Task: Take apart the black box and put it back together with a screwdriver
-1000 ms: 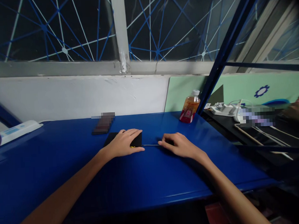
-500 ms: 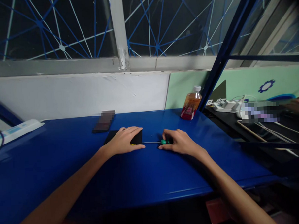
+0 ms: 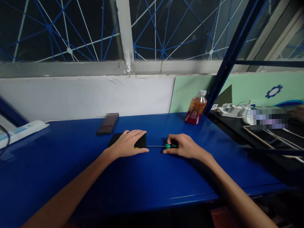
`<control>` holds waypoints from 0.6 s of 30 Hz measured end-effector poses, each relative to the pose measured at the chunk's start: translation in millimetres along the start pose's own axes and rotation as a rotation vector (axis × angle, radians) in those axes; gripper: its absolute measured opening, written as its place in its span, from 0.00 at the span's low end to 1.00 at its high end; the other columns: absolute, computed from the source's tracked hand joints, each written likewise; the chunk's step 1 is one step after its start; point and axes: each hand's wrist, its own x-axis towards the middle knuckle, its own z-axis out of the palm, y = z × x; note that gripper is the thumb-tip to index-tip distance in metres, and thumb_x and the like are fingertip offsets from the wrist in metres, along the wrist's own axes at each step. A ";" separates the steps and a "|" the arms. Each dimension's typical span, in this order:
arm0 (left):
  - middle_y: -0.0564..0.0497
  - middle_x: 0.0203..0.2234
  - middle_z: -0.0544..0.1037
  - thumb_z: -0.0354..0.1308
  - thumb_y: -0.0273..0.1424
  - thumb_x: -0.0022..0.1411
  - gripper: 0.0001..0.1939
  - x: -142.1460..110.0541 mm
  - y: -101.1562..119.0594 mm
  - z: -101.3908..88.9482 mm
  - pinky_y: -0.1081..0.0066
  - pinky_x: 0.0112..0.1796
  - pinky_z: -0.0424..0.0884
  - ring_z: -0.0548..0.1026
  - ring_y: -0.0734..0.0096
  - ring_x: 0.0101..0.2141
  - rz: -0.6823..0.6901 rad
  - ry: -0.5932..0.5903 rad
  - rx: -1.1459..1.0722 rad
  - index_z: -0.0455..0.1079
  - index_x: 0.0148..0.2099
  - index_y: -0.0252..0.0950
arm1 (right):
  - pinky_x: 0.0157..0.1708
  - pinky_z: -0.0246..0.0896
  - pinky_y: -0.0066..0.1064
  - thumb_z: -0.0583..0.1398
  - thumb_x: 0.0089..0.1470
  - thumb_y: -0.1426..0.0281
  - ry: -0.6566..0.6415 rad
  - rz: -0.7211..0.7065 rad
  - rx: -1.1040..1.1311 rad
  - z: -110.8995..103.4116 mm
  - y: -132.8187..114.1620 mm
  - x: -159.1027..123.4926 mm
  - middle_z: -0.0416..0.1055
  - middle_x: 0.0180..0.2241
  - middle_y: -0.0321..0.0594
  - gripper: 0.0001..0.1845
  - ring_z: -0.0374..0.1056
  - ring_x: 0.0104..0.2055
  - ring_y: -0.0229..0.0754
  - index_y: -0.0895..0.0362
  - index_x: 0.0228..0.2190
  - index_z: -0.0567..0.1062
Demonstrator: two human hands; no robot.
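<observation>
A flat black case (image 3: 142, 140) lies on the blue table, with a small yellow detail showing at its near edge. My left hand (image 3: 128, 143) lies across it, thumb along the near side and fingers over the top, gripping it in place. Much of the case is hidden under that hand. To the right, my right hand (image 3: 186, 146) curls around the green handle of a screwdriver (image 3: 168, 146). The thin metal shaft points left, level with the tabletop, and its tip meets the right edge of the case. Whether the tip sits inside the case cannot be made out.
Behind my left hand lies a dark phone (image 3: 106, 127). A white power strip (image 3: 19, 135) is at the far left. A bottle of amber drink (image 3: 195, 108) stands at the back right, beside a blue metal post (image 3: 219, 74). Another person's blurred hand (image 3: 302, 116) is over the black neighbouring table.
The whole view has shifted slightly. Both hands keep their places on the case and the screwdriver; my right fingers have shifted a little on the handle.
</observation>
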 end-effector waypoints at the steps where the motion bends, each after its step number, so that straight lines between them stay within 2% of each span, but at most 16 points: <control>1: 0.43 0.61 0.63 0.47 0.59 0.60 0.41 -0.3 -0.3 0.4 0.53 0.55 0.55 0.61 0.49 0.59 0.002 0.007 0.000 0.51 0.67 0.42 | 0.23 0.43 0.28 0.63 0.47 0.49 -0.005 -0.003 0.001 0.4 -0.1 -0.1 0.64 0.19 0.28 0.21 0.57 0.21 0.34 0.54 0.29 0.70; 5: 0.43 0.61 0.63 0.47 0.59 0.60 0.41 -0.5 -0.6 0.3 0.53 0.55 0.55 0.62 0.49 0.59 0.007 0.014 0.005 0.51 0.67 0.41 | 0.24 0.43 0.28 0.62 0.49 0.48 -0.005 -0.016 0.005 0.1 -4.6 -0.6 0.64 0.19 0.29 0.21 0.57 0.21 0.35 0.54 0.30 0.70; 10: 0.42 0.61 0.62 0.47 0.59 0.59 0.41 0.5 0.1 -1.5 0.53 0.55 0.56 0.61 0.49 0.59 0.004 -0.008 0.009 0.51 0.67 0.41 | 0.24 0.44 0.30 0.52 0.60 0.53 0.000 0.001 0.022 -2.6 -9.9 -1.3 0.67 0.19 0.34 0.21 0.59 0.21 0.35 0.55 0.30 0.73; 15: 0.42 0.61 0.62 0.47 0.59 0.60 0.41 0.0 0.6 -1.8 0.53 0.56 0.55 0.61 0.48 0.59 0.006 -0.009 -0.005 0.50 0.67 0.41 | 0.26 0.46 0.29 0.60 0.52 0.50 0.046 -0.006 -0.018 -1.8 -3.7 0.0 0.71 0.26 0.36 0.21 0.62 0.26 0.37 0.56 0.29 0.73; 18: 0.42 0.62 0.60 0.48 0.58 0.60 0.41 -0.7 1.9 -3.3 0.48 0.55 0.55 0.60 0.46 0.60 -0.006 -0.020 -0.012 0.46 0.69 0.44 | 0.26 0.47 0.28 0.64 0.47 0.49 0.071 -0.041 -0.041 1.0 0.4 1.5 0.70 0.28 0.36 0.22 0.61 0.27 0.37 0.56 0.26 0.71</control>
